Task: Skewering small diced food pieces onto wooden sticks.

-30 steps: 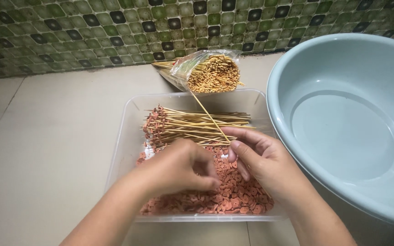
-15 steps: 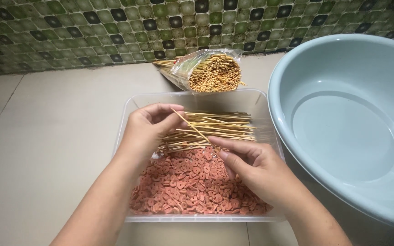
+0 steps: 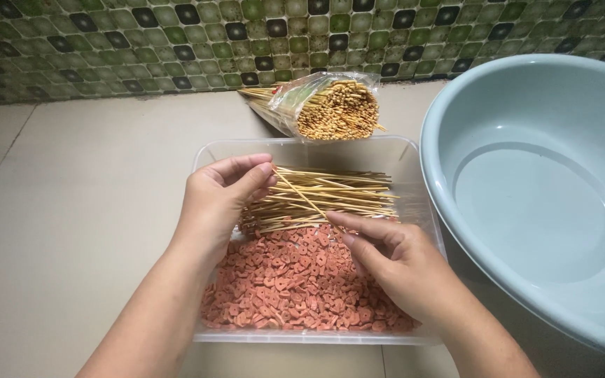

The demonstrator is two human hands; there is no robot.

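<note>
From the head view, the left hand [image 3: 222, 199] and the right hand [image 3: 393, 262] each pinched one end of a thin stick [image 3: 301, 198] over a clear tub [image 3: 302, 148]. The stick slanted between them. Under it lay a pile of sticks [image 3: 337, 199] and many small pink rings [image 3: 295, 280]. A bag of sticks [image 3: 323, 105] lay behind the tub. A big blue bowl [image 3: 540, 196] sat just beside it.

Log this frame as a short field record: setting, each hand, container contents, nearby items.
setting: tiled floor beside a green mosaic wall
left hand: pinches one end of a single bamboo skewer
right hand: pinches the skewer's other end, over the slices
clear plastic tray: pile of loose skewers at the far end, small reddish sliced pieces filling the near part
nearby: plastic bag of skewers behind the tray; empty pale blue basin at the right
</note>
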